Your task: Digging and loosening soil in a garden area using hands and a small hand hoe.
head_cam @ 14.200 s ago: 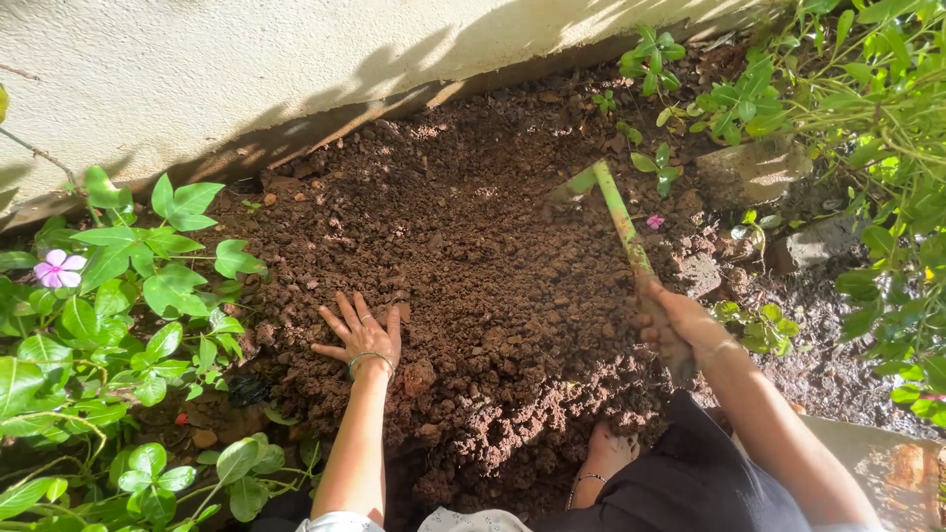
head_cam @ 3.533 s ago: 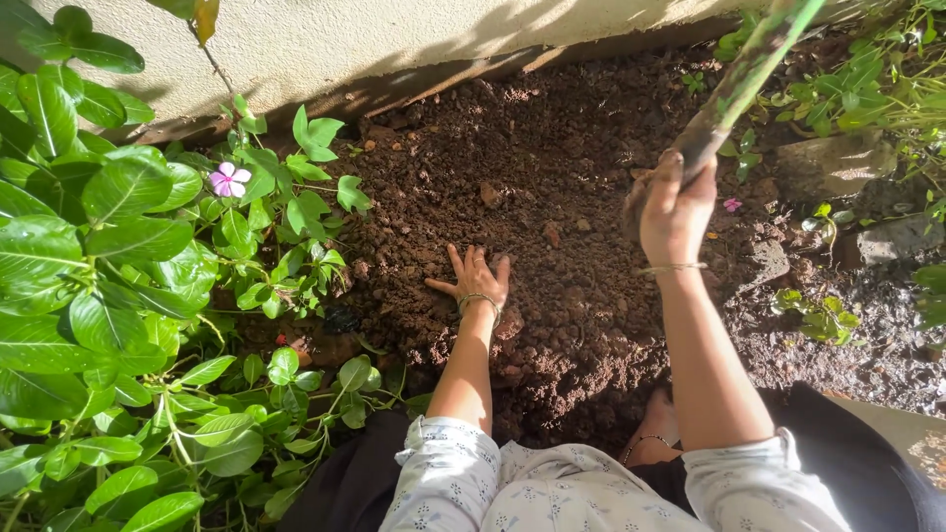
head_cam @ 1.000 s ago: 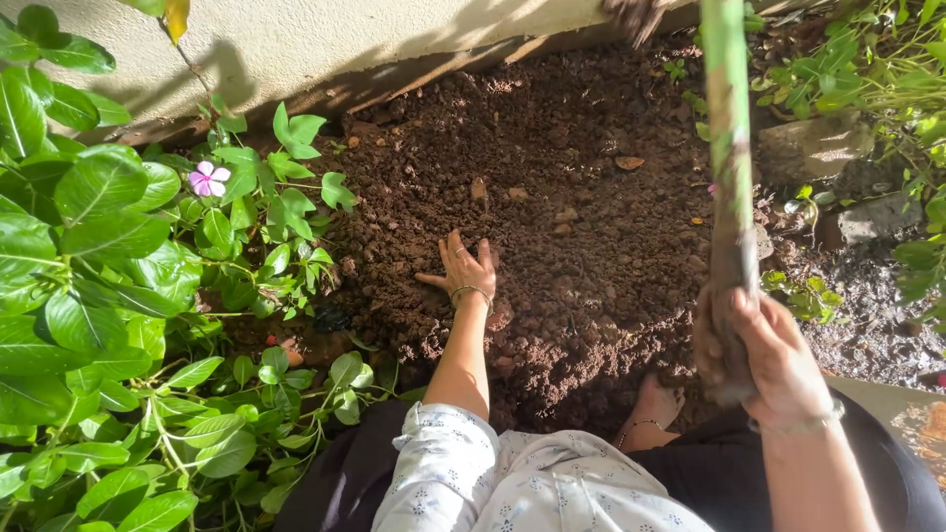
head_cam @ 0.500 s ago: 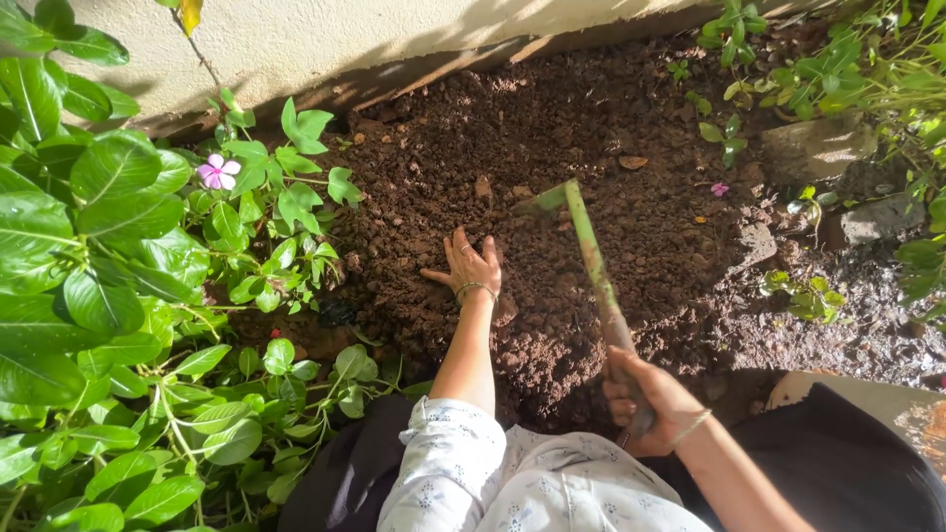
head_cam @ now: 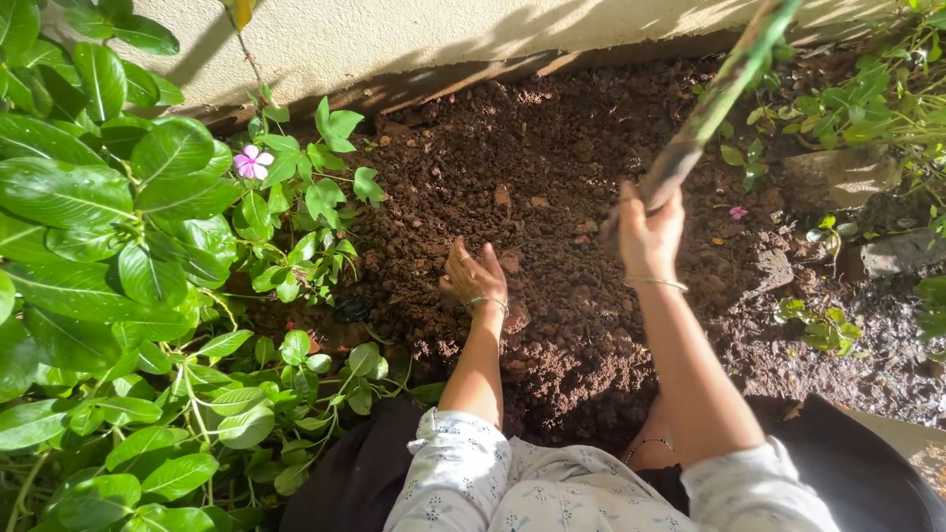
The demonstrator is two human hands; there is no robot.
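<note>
- The right hand [head_cam: 648,229] is raised over the soil [head_cam: 562,197], its fingers wrapped tight around the lower end of a long tool handle [head_cam: 714,99].
- The handle is green, smeared with dirt, and slants up and to the right until it leaves the top edge of the view — its working end cannot be seen.
- A thin bangle [head_cam: 658,283] sits on the right wrist.
- The left hand [head_cam: 474,279] rests palm down on the loose brown soil, fingers spread a little and pointing away from the person; a bracelet [head_cam: 486,302] circles that wrist, and a ring shows on one finger.
- The two hands are near each other but apart, the left lower and flat on the ground, the right higher in the air.
- The soil is crumbly and lumpy, filling the bed from the pale wall [head_cam: 394,39] at the top down to the person's knees.
- A bare foot [head_cam: 652,448] with an anklet shows on the soil between the arms.
- To the left grows a thick leafy plant [head_cam: 128,256] with one pink flower [head_cam: 252,163], just beside the left hand's patch of soil.
- To the right lie grey stones [head_cam: 838,177] among smaller green plants, with a tiny pink blossom [head_cam: 737,212] on the ground nearby.
</note>
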